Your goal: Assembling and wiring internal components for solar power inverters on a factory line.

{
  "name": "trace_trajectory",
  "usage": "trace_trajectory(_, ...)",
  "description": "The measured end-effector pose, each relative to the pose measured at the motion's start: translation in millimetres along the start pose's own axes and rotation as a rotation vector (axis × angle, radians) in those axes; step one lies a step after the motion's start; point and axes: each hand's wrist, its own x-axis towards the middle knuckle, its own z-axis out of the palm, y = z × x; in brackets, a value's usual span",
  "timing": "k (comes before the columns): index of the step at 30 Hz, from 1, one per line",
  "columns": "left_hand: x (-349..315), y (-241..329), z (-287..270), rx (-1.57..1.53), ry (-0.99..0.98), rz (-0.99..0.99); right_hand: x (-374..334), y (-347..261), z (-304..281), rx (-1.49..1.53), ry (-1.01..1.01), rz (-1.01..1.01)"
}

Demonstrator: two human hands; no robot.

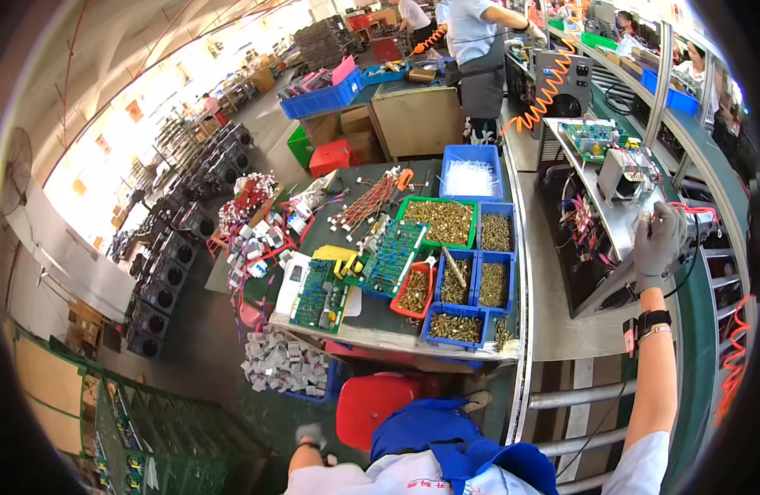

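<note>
My right hand (659, 241), in a grey glove, reaches to the near right corner of a metal chassis panel (604, 183). Its fingers are bent together beside the panel's edge; what they hold, if anything, I cannot make out. On the panel sit a green circuit board (590, 140) and a block-shaped transformer (625, 174). Bundled wires (576, 219) show in the open side of the unit below. Just beyond my fingers are a red part (700, 211) and a black cable. My left hand (311, 434), also gloved, hangs low beside a red stool (372, 408); its fingers are blurred.
To the left, a workbench (396, 330) carries blue bins of screws (456, 327), a green bin (438, 221), circuit boards (318, 295) and wire harnesses (368, 206). Rollers (582, 396) run along the line at right. Orange coiled hoses (553, 87) hang nearby. Another person (476, 49) stands ahead.
</note>
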Motion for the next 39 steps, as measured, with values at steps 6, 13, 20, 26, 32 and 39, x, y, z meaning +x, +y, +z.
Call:
trace_trajectory(6,-20,-4,66,-1.192,-0.394,-0.829,-4,1,4,-0.014,0.022,0.011)
trace_trajectory(13,33,157,-128,-1.432,-0.187,0.271,-3,-2,-1,-0.013,0.002,0.034)
trace_trajectory(20,65,279,-198,-0.315,0.165,0.971,3,-12,-10,-0.008,-0.060,0.087)
trace_trajectory(26,23,350,-192,0.201,-0.161,1.015,7,-16,-9,0.006,0.029,0.061)
trace_trajectory(32,6,376,-173,0.075,-0.228,1.218,1,-7,-4,-0.011,0.032,0.042)
trace_trajectory(39,58,380,-137,0.044,-0.076,1.364,8,-11,-11,-0.059,-0.023,-0.014)
